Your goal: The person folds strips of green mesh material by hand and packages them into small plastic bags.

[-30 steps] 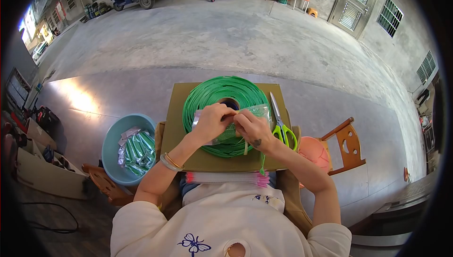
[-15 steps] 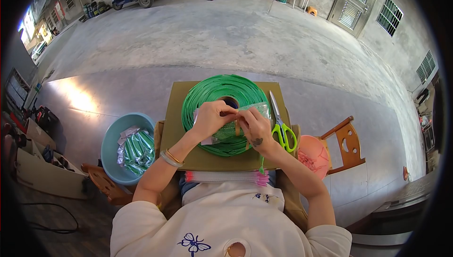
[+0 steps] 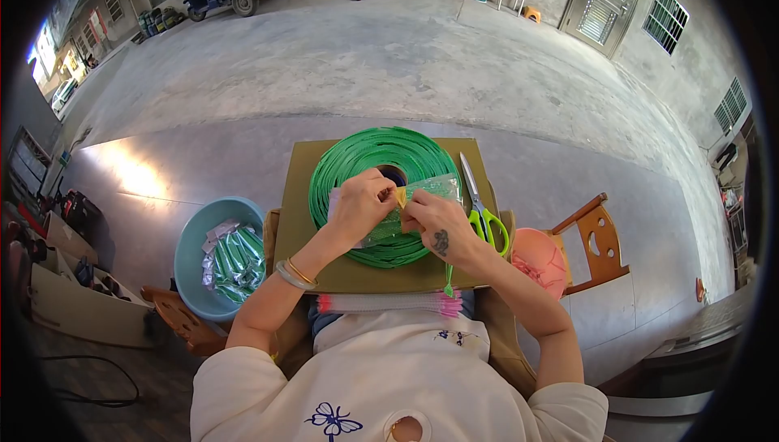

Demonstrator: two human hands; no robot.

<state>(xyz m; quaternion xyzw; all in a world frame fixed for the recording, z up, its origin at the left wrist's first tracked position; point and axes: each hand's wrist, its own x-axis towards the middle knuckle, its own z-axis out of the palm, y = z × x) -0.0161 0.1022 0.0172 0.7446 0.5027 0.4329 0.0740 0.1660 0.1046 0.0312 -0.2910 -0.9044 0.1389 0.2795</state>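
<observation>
Presently, head view, one entry per item.

- Your left hand (image 3: 361, 205): closed on the clear bag (image 3: 428, 192), steadying it flat over the green coil (image 3: 375, 156).
- Your right hand (image 3: 435, 231): fingertips pinched on a small tan tab (image 3: 401, 196) at the bag's near end, touching the left thumb. The two hands likely meet there so the bag's end stays closed.
- Clear bag: holds green strips and lies across the coil's hollow centre.
- Green coil: flat on the cardboard sheet (image 3: 302, 207) across your lap, which serves as a bench.
- Scissors (image 3: 485, 213): green-handled, just right of the coil, handles toward you, probably for easy reach.
- Teal basin (image 3: 191, 235): on your left, holding filled bags (image 3: 235, 254).
- Pink basin (image 3: 537, 257) and wooden chair (image 3: 599, 241): on your right.
</observation>
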